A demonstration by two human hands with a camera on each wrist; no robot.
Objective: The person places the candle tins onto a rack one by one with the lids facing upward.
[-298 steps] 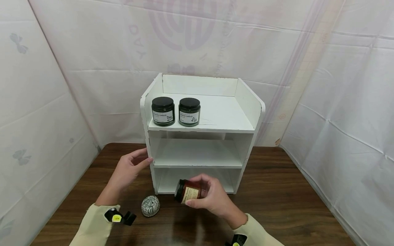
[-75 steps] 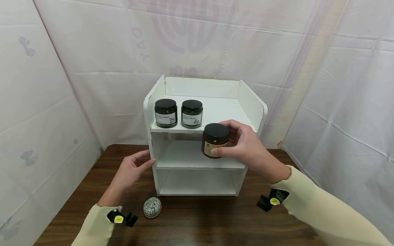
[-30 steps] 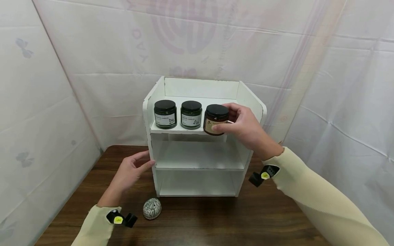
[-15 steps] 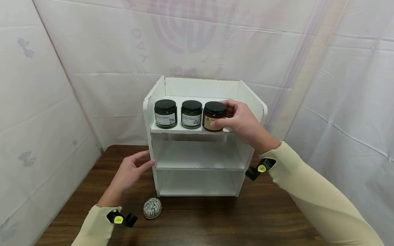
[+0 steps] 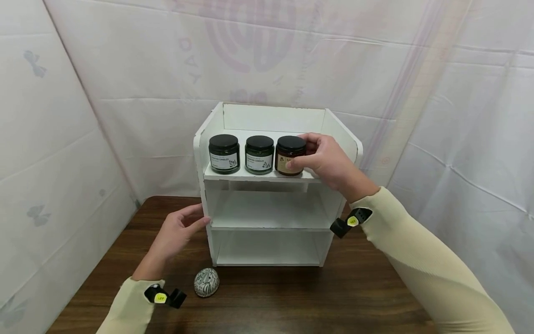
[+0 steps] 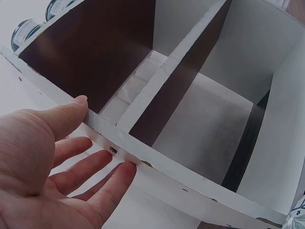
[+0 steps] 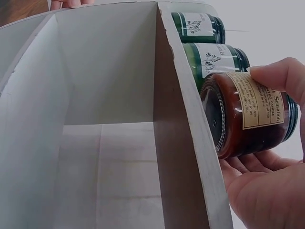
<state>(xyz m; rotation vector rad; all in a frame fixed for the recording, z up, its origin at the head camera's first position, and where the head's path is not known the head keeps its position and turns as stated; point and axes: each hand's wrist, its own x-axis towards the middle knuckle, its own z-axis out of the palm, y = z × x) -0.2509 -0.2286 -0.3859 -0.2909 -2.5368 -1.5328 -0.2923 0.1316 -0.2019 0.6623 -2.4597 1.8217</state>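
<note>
In the head view, an amber candle jar [image 5: 289, 156] with a black lid and tan label stands on the top shelf near its front edge. My right hand [image 5: 329, 162] grips it from the right, thumb on the label; the right wrist view shows the jar's base [image 7: 213, 117] at the shelf edge. Two green candle jars [image 5: 224, 155] [image 5: 259, 156] with white labels stand in a row left of it. My left hand [image 5: 177, 232] touches the left side panel of the white shelf unit [image 5: 267, 177], thumb at its front edge [image 6: 95, 121], fingers relaxed along the outer face.
A black-and-white patterned dome-shaped object [image 5: 206, 282] lies on the dark wooden table [image 5: 267, 301], in front of the unit's lower left corner. The unit's raised side panel [image 5: 344, 134] rises to the right of my right hand. White cloth [image 5: 146, 69] hangs behind and at both sides.
My right hand has carried the amber candle jar up from near the table to the top shelf, then slid it back slightly beside the green ones. My left hand has stayed put.
</note>
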